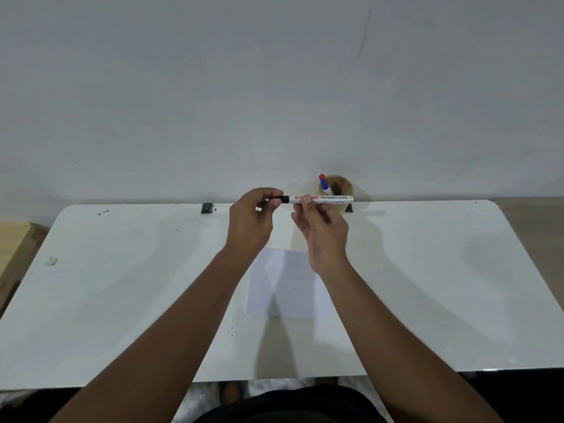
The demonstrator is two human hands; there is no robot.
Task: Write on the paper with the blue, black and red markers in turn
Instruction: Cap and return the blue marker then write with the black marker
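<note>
I hold the black marker [331, 199] level above the far side of the table. Its barrel is white with printed lettering. My right hand [323, 230] grips the barrel from below. My left hand [251, 218] pinches the black cap [284, 199] at the marker's left end; the cap sits on the marker. The white paper [287, 285] lies flat on the table below my wrists, partly covered by my forearms. The blue marker [325, 186] and the red marker [321, 177] stand in a brown cup [343, 186] at the table's far edge.
The white table [122, 285] has rounded corners and stands against a white wall. Two small black clips [207, 207] sit on its far edge. A wooden piece of furniture [15, 248] is at the left.
</note>
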